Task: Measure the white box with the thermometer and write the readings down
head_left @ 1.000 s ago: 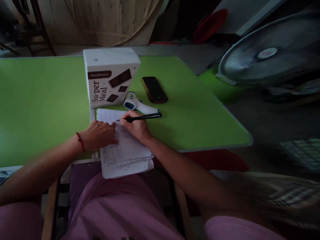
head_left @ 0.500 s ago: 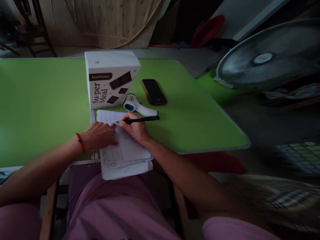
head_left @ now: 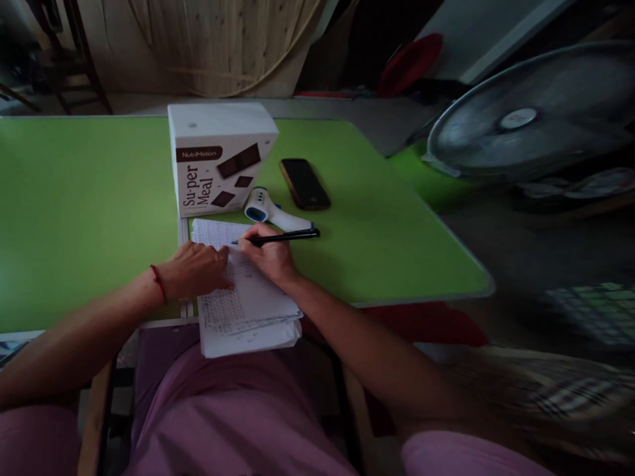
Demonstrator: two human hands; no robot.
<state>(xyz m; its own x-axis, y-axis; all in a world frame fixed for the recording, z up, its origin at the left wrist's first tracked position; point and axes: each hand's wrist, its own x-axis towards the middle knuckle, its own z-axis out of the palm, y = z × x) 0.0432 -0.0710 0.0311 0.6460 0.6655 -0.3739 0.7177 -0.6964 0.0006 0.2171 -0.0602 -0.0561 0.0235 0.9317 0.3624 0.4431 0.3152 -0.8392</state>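
Note:
A stack of handwritten paper sheets (head_left: 268,294) lies at the near edge of the green table and juts out over it. My left hand (head_left: 201,268) rests on the written left side of the sheets, knuckles up, thumb and index finger apart, holding nothing. A red cord bracelet circles that wrist. Between the fingers of my right hand (head_left: 270,254) is a black pen (head_left: 292,235), its tip at the paper close to my left index finger and its back end pointing right. My palm covers part of the page.
Just beyond the paper stands a white "Su-per Meal" box (head_left: 223,158). Right of it lie a white and blue infrared thermometer (head_left: 272,213) and a dark phone (head_left: 303,183). The green table (head_left: 89,211) ends on the right near a large fan (head_left: 516,119).
The pen has tilted slightly and its back end has shifted a little to the right. My left hand stays in place on the paper.

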